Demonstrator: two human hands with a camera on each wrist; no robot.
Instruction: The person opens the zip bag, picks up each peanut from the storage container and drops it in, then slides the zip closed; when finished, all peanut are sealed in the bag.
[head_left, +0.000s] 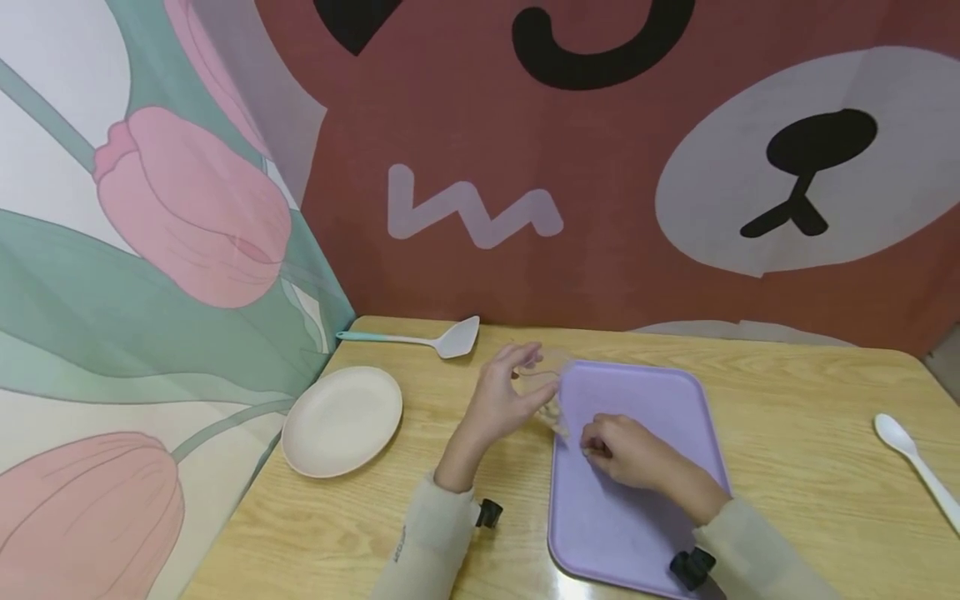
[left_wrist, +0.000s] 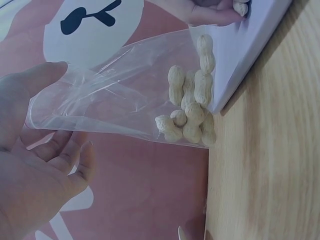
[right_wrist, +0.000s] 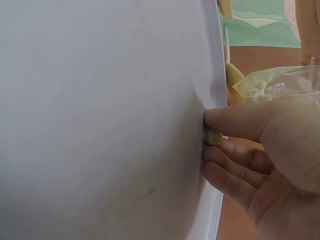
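Note:
A clear plastic bag (left_wrist: 120,75) hangs from my left hand (head_left: 498,398), which grips it by the mouth between thumb and fingers. Several unshelled peanuts (left_wrist: 194,114) lie at the bottom of the bag, beside the left edge of the purple tray (head_left: 637,533). Over that tray, my right hand (head_left: 628,452) pinches a peanut (right_wrist: 214,137) between thumb and fingertips, close to the tray's surface. Most of this peanut is hidden by the fingers in the right wrist view.
On the wooden table (head_left: 795,467), a round cream plate (head_left: 342,421) stands to the left. A spatula (head_left: 456,338) with a turquoise handle lies at the back left. Far to the right is a white spoon (head_left: 896,433). Printed cloths (head_left: 465,283) hang behind and at the left.

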